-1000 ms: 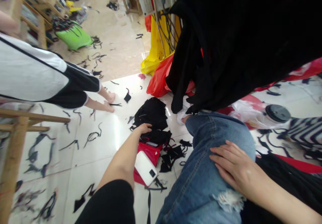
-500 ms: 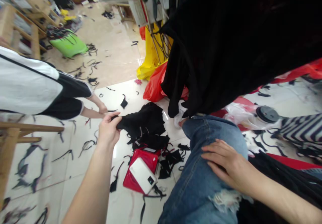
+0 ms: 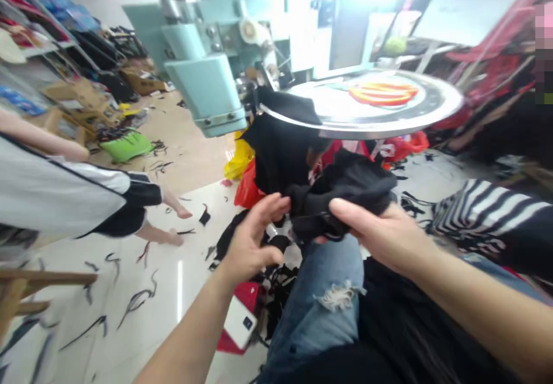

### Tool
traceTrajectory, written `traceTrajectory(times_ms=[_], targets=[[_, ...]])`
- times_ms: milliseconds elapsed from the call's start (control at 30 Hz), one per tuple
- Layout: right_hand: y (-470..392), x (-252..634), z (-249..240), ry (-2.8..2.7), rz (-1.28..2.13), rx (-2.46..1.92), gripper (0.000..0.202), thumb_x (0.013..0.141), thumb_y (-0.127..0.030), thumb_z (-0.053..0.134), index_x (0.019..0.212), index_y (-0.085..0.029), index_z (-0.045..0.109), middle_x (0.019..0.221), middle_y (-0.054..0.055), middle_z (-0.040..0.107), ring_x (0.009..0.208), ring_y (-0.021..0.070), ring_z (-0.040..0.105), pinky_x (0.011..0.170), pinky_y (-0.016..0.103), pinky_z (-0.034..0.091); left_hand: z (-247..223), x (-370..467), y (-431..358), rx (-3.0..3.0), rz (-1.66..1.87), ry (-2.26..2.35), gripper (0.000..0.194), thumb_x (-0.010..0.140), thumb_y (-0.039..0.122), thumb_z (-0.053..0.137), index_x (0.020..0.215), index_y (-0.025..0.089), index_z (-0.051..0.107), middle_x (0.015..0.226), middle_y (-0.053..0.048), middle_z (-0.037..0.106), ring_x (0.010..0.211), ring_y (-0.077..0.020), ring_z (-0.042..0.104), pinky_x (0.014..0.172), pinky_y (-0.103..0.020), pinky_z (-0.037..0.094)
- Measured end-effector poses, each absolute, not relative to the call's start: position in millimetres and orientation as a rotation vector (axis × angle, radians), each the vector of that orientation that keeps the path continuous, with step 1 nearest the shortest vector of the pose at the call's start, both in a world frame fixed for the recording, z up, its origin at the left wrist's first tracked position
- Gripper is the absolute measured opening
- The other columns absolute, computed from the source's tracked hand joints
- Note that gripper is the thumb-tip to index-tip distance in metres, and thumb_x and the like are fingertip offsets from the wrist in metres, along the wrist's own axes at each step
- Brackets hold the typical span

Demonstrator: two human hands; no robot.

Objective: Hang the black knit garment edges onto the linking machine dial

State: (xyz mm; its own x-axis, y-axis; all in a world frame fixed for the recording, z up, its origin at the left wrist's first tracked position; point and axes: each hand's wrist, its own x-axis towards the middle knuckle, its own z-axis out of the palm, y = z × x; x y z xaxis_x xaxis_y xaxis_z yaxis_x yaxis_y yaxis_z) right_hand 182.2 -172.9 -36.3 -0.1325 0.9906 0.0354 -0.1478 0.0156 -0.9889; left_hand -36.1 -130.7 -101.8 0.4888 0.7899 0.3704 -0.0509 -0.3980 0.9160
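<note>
My right hand grips a bunched black cloth piece above my jeans-covered knee, thumb on top. Beside its left end is my left hand, thumb and fingers apart. Its fingertips are at the cloth's edge; whether they touch is unclear. Behind both hands, another black cloth hangs from the rim of a round metal plate by a pale teal machine. Below, a white phone lies on a red item on the floor, next to dark scraps.
On the left a person in a white top has bare legs near the scrap-strewn floor. A wooden stool stands at lower left. Orange-red bands lie on the plate. A striped cloth is at right, and a red bag sits below the machine.
The view has tilted up to the machine. My left hand has come up from the floor pile and opened; my right hand has left the knee and now holds black cloth.
</note>
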Motion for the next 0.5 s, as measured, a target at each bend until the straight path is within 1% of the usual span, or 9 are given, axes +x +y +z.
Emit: traceTrajectory(times_ms=[33,133,200,233,300,400,433,467,500], targets=[[-190.5,221.0,-23.9,-1.186,1.342,-1.05,0.032,0.088,-0.049,0.066,0.105,-0.022,0.071,0.099,0.006,0.075,0.082,0.0254,0.073,0.072,0.04,0.062,-116.0,-24.1,-136.2,1.866,0.827,0.708,0.073,0.072,0.055,0.079,0.133,0.025,0.055,0.122,-0.009,0.069,0.114,-0.0256,0.065,0.102,-0.037,0.049],[-247.1,342.2,-3.0,-1.357,1.069,-1.498,0.037,0.082,-0.056,0.069,0.083,-0.019,0.074,0.075,0.008,0.074,0.06,0.0249,0.07,0.057,0.037,0.059,-147.4,18.4,-155.1,2.087,0.449,0.784,0.03,0.091,0.045,0.06,0.098,0.017,0.071,0.086,-0.005,0.074,0.083,-0.0195,0.07,0.082,-0.03,0.054],[-282.4,405.1,-3.1,-1.49,0.742,-2.036,0.033,0.071,-0.048,0.079,0.057,-0.02,0.067,0.05,0.007,0.063,0.052,0.0263,0.065,0.053,0.039,0.056,-150.9,44.8,-168.9,2.122,0.467,0.775,0.03,0.097,0.037,0.048,0.092,0.016,0.07,0.084,-0.005,0.073,0.079,-0.0187,0.068,0.075,-0.028,0.051],[-297.1,424.4,-7.7,-1.481,0.474,-2.162,0.032,0.065,-0.042,0.084,0.052,-0.02,0.064,0.051,0.009,0.062,0.058,0.03,0.067,0.058,0.044,0.056,-147.3,56.5,-175.7,2.145,0.466,0.764,0.028,0.097,0.035,0.048,0.094,0.016,0.069,0.088,-0.006,0.073,0.082,-0.0195,0.068,0.076,-0.029,0.05],[-317.1,432.3,-26.7,-1.463,0.252,-2.215,0.02,0.062,-0.034,0.083,0.07,-0.02,0.072,0.078,0.014,0.072,0.087,0.0375,0.069,0.08,0.053,0.054,-132.8,78.4,-189.3,2.205,0.426,0.708,0.022,0.095,0.033,0.053,0.098,0.018,0.069,0.095,-0.007,0.074,0.088,-0.0212,0.067,0.08,-0.03,0.048],[-322.3,381.8,-70.1,-1.604,0.549,-1.832,0.057,0.068,-0.039,0.08,0.122,-0.025,0.066,0.132,0.011,0.062,0.125,0.032,0.055,0.108,0.049,0.04,-104.3,109.3,-207.6,2.288,0.325,0.59,0.022,0.094,0.034,0.054,0.099,0.021,0.071,0.097,-0.006,0.074,0.091,-0.0217,0.067,0.083,-0.03,0.046],[-319.3,359.3,-83.1,-1.607,0.808,-1.586,0.063,0.061,-0.039,0.085,0.119,-0.023,0.067,0.132,0.01,0.062,0.125,0.0313,0.054,0.109,0.046,0.039,-96.4,117.9,-211.2,2.306,0.292,0.563,0.024,0.094,0.036,0.053,0.101,0.022,0.071,0.098,-0.006,0.074,0.092,-0.0214,0.066,0.084,-0.03,0.046],[-315.1,339.7,-92.9,-1.527,1.062,-1.426,0.054,0.054,-0.039,0.089,0.102,-0.021,0.072,0.116,0.008,0.069,0.113,0.0297,0.06,0.104,0.043,0.044,-90.6,124.4,-212.4,2.317,0.258,0.542,0.026,0.095,0.037,0.052,0.104,0.022,0.071,0.099,-0.005,0.073,0.092,-0.0207,0.066,0.084,-0.029,0.046],[-310.3,326.0,-98.9,-1.497,1.173,-1.356,0.038,0.057,-0.042,0.087,0.083,-0.018,0.073,0.091,0.006,0.072,0.089,0.0261,0.066,0.09,0.041,0.052,-87.5,127.9,-210.6,2.321,0.216,0.525,0.027,0.095,0.04,0.052,0.108,0.023,0.07,0.101,-0.004,0.073,0.092,-0.0198,0.066,0.084,-0.028,0.047]])
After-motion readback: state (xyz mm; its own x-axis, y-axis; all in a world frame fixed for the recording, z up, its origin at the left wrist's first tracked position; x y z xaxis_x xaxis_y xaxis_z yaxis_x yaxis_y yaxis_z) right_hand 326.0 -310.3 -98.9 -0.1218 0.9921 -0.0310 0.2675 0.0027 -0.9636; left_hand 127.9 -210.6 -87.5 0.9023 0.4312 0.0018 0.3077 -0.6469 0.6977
